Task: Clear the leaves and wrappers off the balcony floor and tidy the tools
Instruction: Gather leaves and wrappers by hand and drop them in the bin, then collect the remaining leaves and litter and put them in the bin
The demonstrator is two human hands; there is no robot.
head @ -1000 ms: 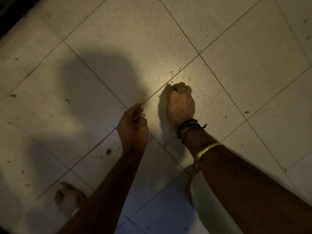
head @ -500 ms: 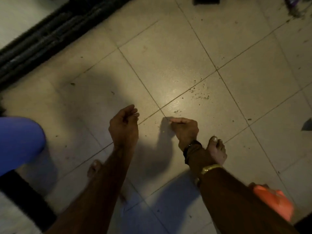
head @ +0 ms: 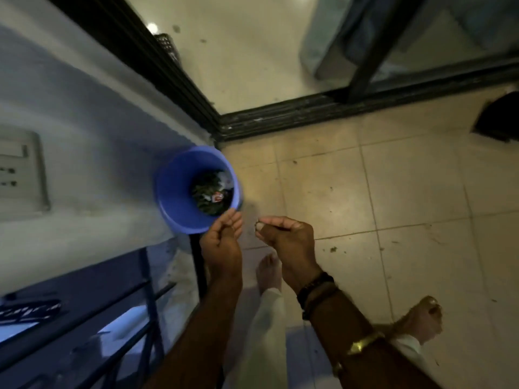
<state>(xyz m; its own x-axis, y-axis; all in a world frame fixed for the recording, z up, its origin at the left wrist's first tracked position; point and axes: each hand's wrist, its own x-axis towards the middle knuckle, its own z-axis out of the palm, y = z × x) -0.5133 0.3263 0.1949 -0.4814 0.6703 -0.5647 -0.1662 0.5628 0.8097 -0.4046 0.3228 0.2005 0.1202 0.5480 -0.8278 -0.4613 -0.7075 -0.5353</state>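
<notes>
Starting at the left, one grey switch plate (head: 19, 169) sits on the pale wall (head: 84, 113), with a dark railing (head: 84, 318) below it. One blue bucket (head: 174, 192) stands at the foot of the wall, in the corner by the black door track (head: 280, 116). Inside lie a heap of dark leaves (head: 205, 192) and at least one white and red wrapper (head: 217, 196); other pale bits are too blurred to count.

The left hand (head: 223, 240) hovers at the bucket's near rim, back to the camera, fingers curved towards the opening. Its palm is hidden, so I cannot tell whether its grip holds anything. Just beside it, not touching, the right hand (head: 289, 237) has its grip clenched on one small scrap (head: 257, 226), pinched between thumb and forefinger above the floor (head: 407, 192), short of the bucket. That arm carries a dark wristband (head: 314, 287) and one gold bangle (head: 362, 343).

Two bare feet (head: 269, 272) stand on the tiles, one under the hands, the other further right. A few dark specks (head: 333, 249) lie right of the right hand. One dark object (head: 500, 116), too dim to name, rests by the track at the far right.
</notes>
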